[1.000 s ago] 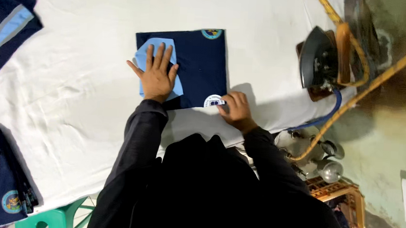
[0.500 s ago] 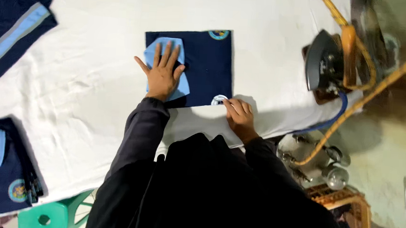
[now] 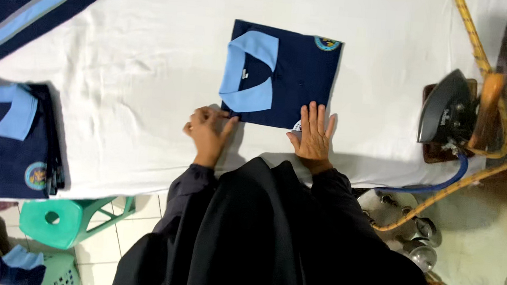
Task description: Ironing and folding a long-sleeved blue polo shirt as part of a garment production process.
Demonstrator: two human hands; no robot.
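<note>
A folded navy polo shirt (image 3: 293, 80) with a light blue collar and a round badge lies on the white cloth-covered table (image 3: 150, 82). My left hand (image 3: 208, 130) pinches the shirt's near left corner with curled fingers. My right hand (image 3: 313, 133) lies flat with fingers spread on the shirt's near right edge, partly over a small white tag. Both arms are in dark sleeves.
A black iron (image 3: 449, 111) rests on a wooden stand at the right, with a blue cord and a yellow rope beside it. A stack of folded navy polos (image 3: 13, 140) sits at the left edge. Another navy garment (image 3: 31, 2) lies top left. A green stool (image 3: 63, 221) stands below.
My left hand has left the collar and come down to the shirt's near left corner. My right hand has flattened on the near right edge. The view has shifted.
</note>
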